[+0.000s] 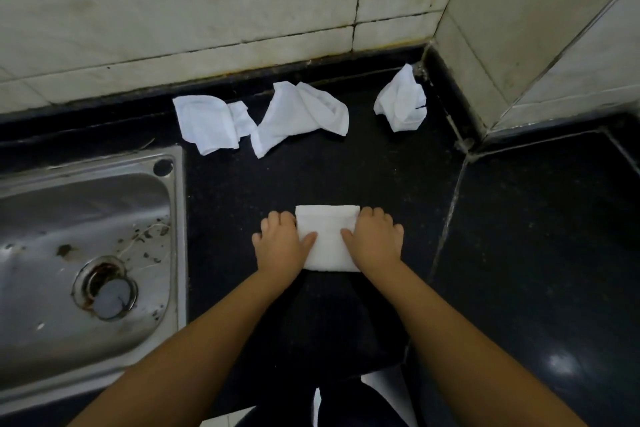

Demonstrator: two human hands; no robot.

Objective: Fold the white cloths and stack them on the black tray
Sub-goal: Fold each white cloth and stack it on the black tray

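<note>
Folded white cloth (327,239) gripped at both side edges, on the black counter (346,177) near the front.

Left hand (282,243) and right hand (375,239) each curl around an edge, thumbs on top; three crumpled cloths (298,114) lie near the wall (the black tray is hard to make out), steel sink (86,253) to the left.

Black stone counter (519,236), glossy, pale seams running from 5 toward 1 o'clock. Steel sink (86,253) at 9 o'clock, stained, drain (105,289) rusty. Off-white tiled wall (207,3) from 10 to 12 o'clock, grimy grout. Tiled corner pillar (554,45) at 2 o'clock. Dim light.
</note>
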